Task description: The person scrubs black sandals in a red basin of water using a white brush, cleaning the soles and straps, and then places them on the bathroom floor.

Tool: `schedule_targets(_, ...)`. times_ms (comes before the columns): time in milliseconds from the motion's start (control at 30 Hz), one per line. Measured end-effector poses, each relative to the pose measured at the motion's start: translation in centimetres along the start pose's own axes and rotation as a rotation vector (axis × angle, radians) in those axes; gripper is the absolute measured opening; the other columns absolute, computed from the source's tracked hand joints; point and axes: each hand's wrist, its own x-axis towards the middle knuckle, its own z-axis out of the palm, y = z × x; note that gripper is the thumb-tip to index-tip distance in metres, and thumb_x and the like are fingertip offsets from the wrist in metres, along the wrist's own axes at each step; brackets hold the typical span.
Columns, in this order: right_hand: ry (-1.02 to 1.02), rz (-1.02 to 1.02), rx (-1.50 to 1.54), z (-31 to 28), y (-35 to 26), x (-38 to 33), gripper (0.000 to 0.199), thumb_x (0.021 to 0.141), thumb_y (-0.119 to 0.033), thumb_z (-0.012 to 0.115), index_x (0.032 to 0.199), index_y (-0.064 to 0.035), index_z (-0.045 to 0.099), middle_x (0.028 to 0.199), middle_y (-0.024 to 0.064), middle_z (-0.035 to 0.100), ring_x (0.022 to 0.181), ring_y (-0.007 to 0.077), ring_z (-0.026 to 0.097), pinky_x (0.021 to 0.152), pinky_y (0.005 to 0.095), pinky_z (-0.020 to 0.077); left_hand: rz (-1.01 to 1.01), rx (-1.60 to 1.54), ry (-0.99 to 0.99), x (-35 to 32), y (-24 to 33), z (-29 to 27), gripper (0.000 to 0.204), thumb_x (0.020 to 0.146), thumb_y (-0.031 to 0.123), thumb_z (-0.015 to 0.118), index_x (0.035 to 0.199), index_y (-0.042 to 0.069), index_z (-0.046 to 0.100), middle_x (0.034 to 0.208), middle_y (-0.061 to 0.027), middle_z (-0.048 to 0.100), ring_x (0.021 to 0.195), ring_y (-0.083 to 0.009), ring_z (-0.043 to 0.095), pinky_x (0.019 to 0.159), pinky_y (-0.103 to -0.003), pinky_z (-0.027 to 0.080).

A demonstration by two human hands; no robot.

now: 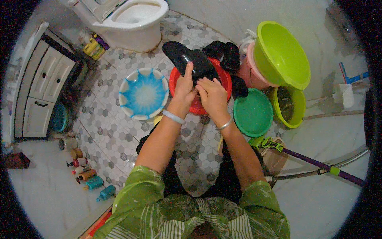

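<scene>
1. Left hand (184,88) closed around wet black cloth (191,59), thumb up along it.
2. Right hand (212,92) just beside, fingers curled onto the same cloth, touching the left hand.
3. Cloth held over red basin (173,81) on tiled floor, more black cloth (223,52) heaped at its far edge.
4. Blue-and-white basin (144,94) just left of the red one.
5. Teal basin (253,113) to the right; lime basins (281,53) stacked beyond it.
6. Toilet (131,20) at top; bottles (89,179) lying lower left; purple mop handle (318,164) lower right.
</scene>
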Motion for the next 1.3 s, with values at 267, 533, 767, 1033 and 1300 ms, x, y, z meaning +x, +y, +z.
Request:
schedule_targets(267,0.36,0.364,-0.031,1.0,4.4,1.4,0.033,0.071,-0.01,0.071,0.101,0.0012,0.063,0.1,0.0144,0.065,0.091,0.0248,0.062,0.081,0.0323,0.0477,0.121,0.023,-0.04,-2.2,-1.0,3.0,0.041,0.092,0.03,0.056,0.123,0.007,0.045,0.115,-0.0061,0.056,0.099,-0.0217,0.058,0.082,-0.037,0.05)
schedule_targets(533,0.28,0.627,0.472,1.5,6.7,2.4,0.03,0.075,-0.013,0.069,0.102,-0.0011,0.067,0.09,0.0163,0.069,0.077,0.0228,0.066,0.075,0.0303,0.0496,0.223,0.13,-0.045,-2.3,-1.2,2.8,0.04,0.094,0.034,0.051,0.124,0.009,0.047,0.112,-0.0059,0.06,0.098,-0.0221,0.06,0.085,-0.038,0.05)
schedule_targets(767,0.17,0.615,0.833,1.3,7.4,2.7,0.042,0.078,-0.004,0.066,0.117,0.0068,0.056,0.088,0.0083,0.067,0.075,0.0117,0.06,0.07,0.0231,0.0481,0.249,0.188,-0.056,-2.6,-0.7,2.3,0.044,0.094,0.038,0.048,0.123,0.005,0.048,0.115,-0.0071,0.059,0.1,-0.0219,0.058,0.086,-0.038,0.048)
schedule_targets(1033,0.364,0.651,0.766,2.8,6.9,2.5,0.027,0.081,-0.006,0.056,0.106,0.0038,0.062,0.086,0.0113,0.066,0.074,0.0177,0.06,0.071,0.0284,0.0481,0.019,0.197,-0.119,-1.5,-0.3,1.4,0.052,0.091,0.037,0.055,0.127,0.003,0.04,0.114,-0.0071,0.055,0.098,-0.0201,0.056,0.084,-0.035,0.047)
schedule_targets(1300,0.14,0.695,0.985,2.2,4.8,1.6,0.037,0.085,-0.002,0.048,0.121,0.0054,0.05,0.1,0.0148,0.062,0.088,0.0213,0.058,0.08,0.0298,0.0457,0.478,0.545,0.167,-1.8,-3.1,1.1,0.073,0.067,-0.002,0.073,0.127,-0.002,0.031,0.116,-0.014,0.051,0.102,-0.0223,0.054,0.089,-0.032,0.044)
